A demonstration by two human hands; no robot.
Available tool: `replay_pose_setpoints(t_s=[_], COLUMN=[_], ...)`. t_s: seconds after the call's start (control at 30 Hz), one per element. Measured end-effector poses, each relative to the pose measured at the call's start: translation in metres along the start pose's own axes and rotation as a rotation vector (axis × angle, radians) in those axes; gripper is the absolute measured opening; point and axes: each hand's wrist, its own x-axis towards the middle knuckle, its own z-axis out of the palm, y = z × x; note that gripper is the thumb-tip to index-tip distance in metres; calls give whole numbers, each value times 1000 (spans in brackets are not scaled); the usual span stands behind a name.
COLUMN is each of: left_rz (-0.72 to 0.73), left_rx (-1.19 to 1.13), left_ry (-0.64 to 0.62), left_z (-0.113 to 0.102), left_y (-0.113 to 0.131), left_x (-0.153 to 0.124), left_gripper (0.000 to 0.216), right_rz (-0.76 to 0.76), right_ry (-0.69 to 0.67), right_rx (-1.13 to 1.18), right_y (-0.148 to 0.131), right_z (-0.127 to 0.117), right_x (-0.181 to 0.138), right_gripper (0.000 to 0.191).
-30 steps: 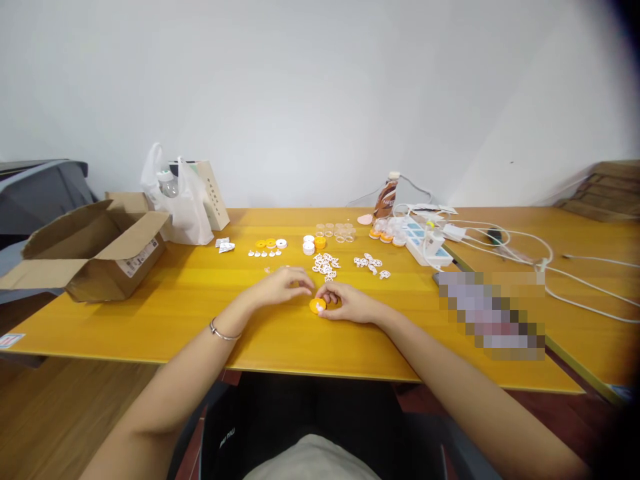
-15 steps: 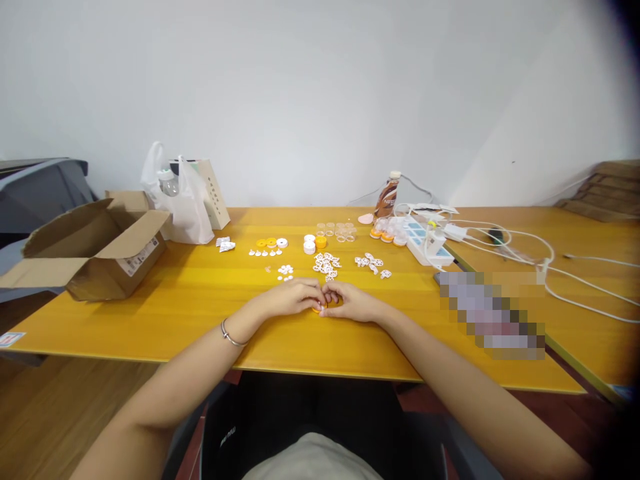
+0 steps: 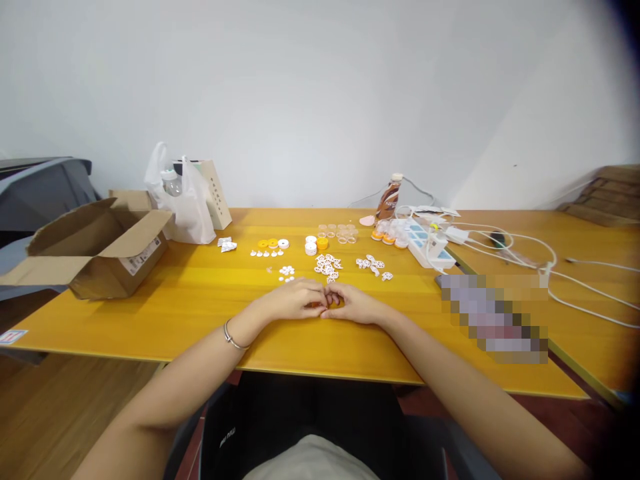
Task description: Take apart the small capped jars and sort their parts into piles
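My left hand (image 3: 299, 299) and my right hand (image 3: 354, 304) meet over the table near its front edge, fingertips together in a pinch. Their fingers almost wholly cover a small yellow round plastic part. Just beyond them lie white cut-out plastic pieces (image 3: 327, 267), with more white cut-out pieces (image 3: 373, 265) to the right. Small white discs (image 3: 287, 271) are close to my left hand. Farther back sit yellow and white wheel-like discs (image 3: 273, 244), white pegs (image 3: 267, 253), stacked white round parts (image 3: 311, 247), a yellow round part (image 3: 322, 244) and clear rings (image 3: 342, 233).
An open cardboard box (image 3: 115, 257) and a white plastic bag (image 3: 187, 213) stand left. Toward the right are clear-topped orange-based pieces (image 3: 390, 235), a brown drink bottle (image 3: 389, 198), a power strip (image 3: 425, 245) and loose white cables (image 3: 525, 248). A blurred-out item (image 3: 493, 320) lies front right.
The yellow round part showed between my fingertips before; now my fingers hide it almost fully. My hands stay in about the same place, and the view has shifted slightly.
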Motion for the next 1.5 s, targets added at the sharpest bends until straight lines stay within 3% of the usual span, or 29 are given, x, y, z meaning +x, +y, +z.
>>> replay_pose_setpoints(t_s=[0.23,0.4,0.57,0.93,1.17,1.37,1.5], left_rz=[-100,-362,-642,-563,-477,-623,-598], left_rx=[8,114,225,393,151,-59,-111], left_ry=[85,157,109,13,-19,23,7], left_z=[-6,-32,-41,-31,-33,-33,-32], left_y=[-6,-34,-54,-54,-56,-62,-53], left_x=[-1,-20,-32,-27,-31,-41,-37], left_gripper=[16,16,14,16,18,14,16], right_rz=[6,47,57,54,46,55,58], right_ry=[11,28,26,23,32,25,27], right_rx=[29,25,34,2,-2,8,12], right_y=[3,3,2,1,4,-1,-4], right_z=[2,3,3,2,3,2,1], right_x=[-1,-2,-2,-2,-2,-3,-3], right_gripper=[25,32,33,32,32,31,30])
